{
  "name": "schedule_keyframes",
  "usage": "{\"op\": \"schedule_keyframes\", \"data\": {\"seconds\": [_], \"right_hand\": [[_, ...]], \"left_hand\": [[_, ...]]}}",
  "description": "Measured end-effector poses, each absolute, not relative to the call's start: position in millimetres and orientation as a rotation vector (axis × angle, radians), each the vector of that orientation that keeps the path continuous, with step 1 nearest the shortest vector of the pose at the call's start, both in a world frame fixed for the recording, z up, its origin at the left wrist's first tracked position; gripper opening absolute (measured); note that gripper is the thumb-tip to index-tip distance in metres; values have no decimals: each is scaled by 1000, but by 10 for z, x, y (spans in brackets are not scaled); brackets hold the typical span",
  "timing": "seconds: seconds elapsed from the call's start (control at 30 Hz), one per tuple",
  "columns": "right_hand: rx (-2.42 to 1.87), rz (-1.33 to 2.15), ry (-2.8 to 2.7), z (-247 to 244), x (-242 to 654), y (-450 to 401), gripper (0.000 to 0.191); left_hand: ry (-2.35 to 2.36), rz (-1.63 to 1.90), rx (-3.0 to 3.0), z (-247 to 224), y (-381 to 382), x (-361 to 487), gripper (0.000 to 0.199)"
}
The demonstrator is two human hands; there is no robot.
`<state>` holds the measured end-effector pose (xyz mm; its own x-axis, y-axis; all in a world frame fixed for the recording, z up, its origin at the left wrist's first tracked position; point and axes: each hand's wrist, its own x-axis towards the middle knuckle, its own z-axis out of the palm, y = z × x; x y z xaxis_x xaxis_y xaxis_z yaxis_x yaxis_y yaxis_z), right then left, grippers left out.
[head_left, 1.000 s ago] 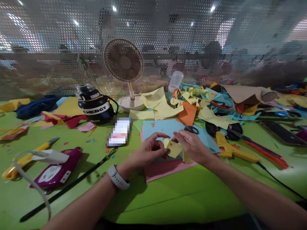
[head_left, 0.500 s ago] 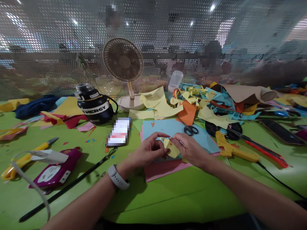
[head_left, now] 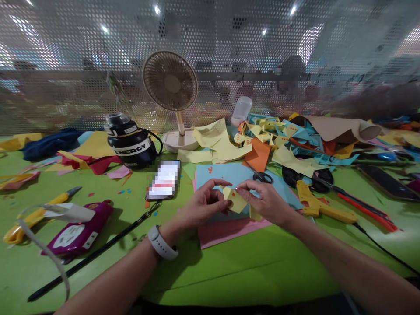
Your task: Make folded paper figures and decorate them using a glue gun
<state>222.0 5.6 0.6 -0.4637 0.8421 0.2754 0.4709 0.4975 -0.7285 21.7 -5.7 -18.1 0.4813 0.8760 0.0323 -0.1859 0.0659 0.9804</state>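
Two-handed paper work above a blue sheet point(head_left: 226, 172), which lies on a pink sheet point(head_left: 226, 234) on the tabletop point(head_left: 249, 271). The small yellow paper piece point(head_left: 239, 204) is over the blue sheet's near part. The left hand point(head_left: 203, 206) pinches its edge between thumb and curled fingers, index finger arched apart; the right hand point(head_left: 271, 203) brings thumb and index fingertips nearly together beside an orange mark point(head_left: 233, 193), though what they grip cannot be told. The step in hand appears to be fine fingertip work at that mark; the next move would call for a steady left pinch and light right fingertips. Containers: a black bottle point(head_left: 131, 146), left of and beyond the blue sheet; a translucent container point(head_left: 242, 109), tilted, behind it. The contents of both are indiscernible.
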Motion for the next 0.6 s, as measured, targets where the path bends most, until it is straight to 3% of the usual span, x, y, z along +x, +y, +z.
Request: {"op": "schedule_keyframes", "data": {"seconds": [0.13,0.47,0.6], "right_hand": [[-1061,687,-2170,-3,2221,69,19],[-1100,332,-2350,-86,2217,96,25],[-1182,409,-2158,-81,2243,128,21]], "left_hand": [[709,917,1250,-179,-63,220,49],[720,880,1281,-180,-75,221,49],[711,896,1300,-200,-64,214,49]]}}
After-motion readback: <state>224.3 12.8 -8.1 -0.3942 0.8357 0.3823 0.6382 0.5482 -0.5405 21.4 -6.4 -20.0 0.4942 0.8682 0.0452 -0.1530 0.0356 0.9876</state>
